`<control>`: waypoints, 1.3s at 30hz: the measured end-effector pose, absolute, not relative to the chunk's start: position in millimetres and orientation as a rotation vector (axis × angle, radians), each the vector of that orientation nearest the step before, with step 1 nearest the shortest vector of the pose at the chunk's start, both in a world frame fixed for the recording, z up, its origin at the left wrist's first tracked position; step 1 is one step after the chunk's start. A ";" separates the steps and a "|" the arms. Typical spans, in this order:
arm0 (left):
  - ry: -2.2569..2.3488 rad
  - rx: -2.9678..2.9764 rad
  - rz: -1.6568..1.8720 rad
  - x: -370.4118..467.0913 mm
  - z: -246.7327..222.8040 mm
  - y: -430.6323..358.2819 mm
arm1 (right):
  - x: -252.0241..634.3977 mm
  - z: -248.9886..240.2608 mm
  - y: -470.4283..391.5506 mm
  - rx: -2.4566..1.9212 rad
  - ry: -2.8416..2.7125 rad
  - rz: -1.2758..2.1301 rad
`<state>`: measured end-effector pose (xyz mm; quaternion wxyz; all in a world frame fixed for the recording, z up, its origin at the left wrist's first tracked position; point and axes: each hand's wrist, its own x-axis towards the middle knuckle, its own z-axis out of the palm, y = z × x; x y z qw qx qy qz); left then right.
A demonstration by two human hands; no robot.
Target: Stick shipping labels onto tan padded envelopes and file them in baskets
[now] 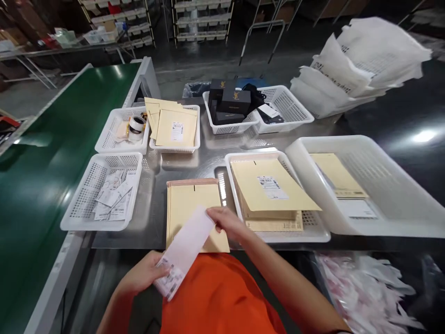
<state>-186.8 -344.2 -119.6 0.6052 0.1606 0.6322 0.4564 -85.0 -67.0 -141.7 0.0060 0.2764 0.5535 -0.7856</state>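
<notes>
Near the front edge of the shiny metal table (194, 157), a long white paper strip (186, 250) stretches between the two hands. At its low end, the left hand (148, 273) is closed on the strip, right where the black print is. At its top end, the right hand (227, 222) pinches the strip with its fingers. Under the strip lies a stack of yellow envelopes (191, 199), flat on the table, and the top of the strip hangs over it. Just to the right is a white basket (313, 232) with more yellow envelopes, and one has a label on it. To the left, another white basket (83, 204) holds small paper slips. Farther back, black boxes (231, 102) sit in a basket.
</notes>
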 end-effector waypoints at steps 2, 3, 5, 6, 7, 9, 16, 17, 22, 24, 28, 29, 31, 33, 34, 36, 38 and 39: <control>1.508 0.378 0.972 -198.2 -129.4 -376.3 | -80.2 -142.7 -40.4 1.213 1.727 -2.591; 1.530 0.347 0.961 -203.6 -134.1 -390.6 | -76.7 -143.8 -34.0 1.345 1.762 -2.654; 1.600 0.194 1.056 -212.8 -141.8 -407.5 | -70.0 -151.0 -38.4 1.386 2.029 -2.657; 1.613 0.100 1.152 -216.4 -144.8 -407.6 | -67.8 -158.1 -48.4 1.295 2.274 -2.565; 1.608 0.012 1.261 -219.5 -147.5 -401.4 | -66.6 -167.8 -61.9 1.141 2.556 -2.402; 1.514 -0.086 1.444 -225.4 -154.2 -372.4 | -65.9 -193.6 -93.1 0.728 3.019 -1.920; 1.324 -0.145 1.564 -242.8 -211.2 -250.2 | -49.7 -254.0 -145.7 0.134 3.133 -0.660; 1.317 -0.161 1.562 -243.1 -218.9 -244.8 | -49.4 -253.3 -145.2 0.135 3.092 -0.596; 1.290 -0.215 1.554 -242.1 -235.2 -246.1 | -90.9 -253.8 -128.2 0.150 3.060 -0.485; 1.293 -0.243 1.565 -242.1 -236.4 -248.2 | -109.1 -261.4 -122.2 0.253 3.082 -0.448; 1.303 -0.293 1.610 -240.6 -240.2 -247.6 | -95.6 -279.5 -127.2 -0.036 3.119 -0.417; 1.300 -0.302 1.617 -240.0 -241.4 -246.6 | -84.8 -282.5 -130.1 -0.190 3.107 -0.431; 1.290 -0.309 1.625 -239.3 -242.2 -244.2 | -65.1 -284.3 -134.0 -0.370 3.071 -0.458; 1.286 -0.301 1.630 -240.1 -237.7 -243.5 | -55.5 -280.2 -133.2 -0.366 3.050 -0.470; 1.288 -0.294 1.630 -241.1 -232.3 -245.3 | -55.1 -276.2 -131.0 -0.354 3.037 -0.491; 1.293 -0.278 1.605 -244.6 -214.5 -256.6 | -60.7 -264.9 -122.9 -0.356 2.995 -0.583; 1.307 -0.261 1.555 -249.7 -190.0 -279.9 | -69.2 -248.5 -109.9 -0.393 2.932 -0.732; 1.318 -0.246 1.506 -252.6 -177.2 -295.0 | -72.4 -237.6 -101.8 -0.405 2.911 -0.815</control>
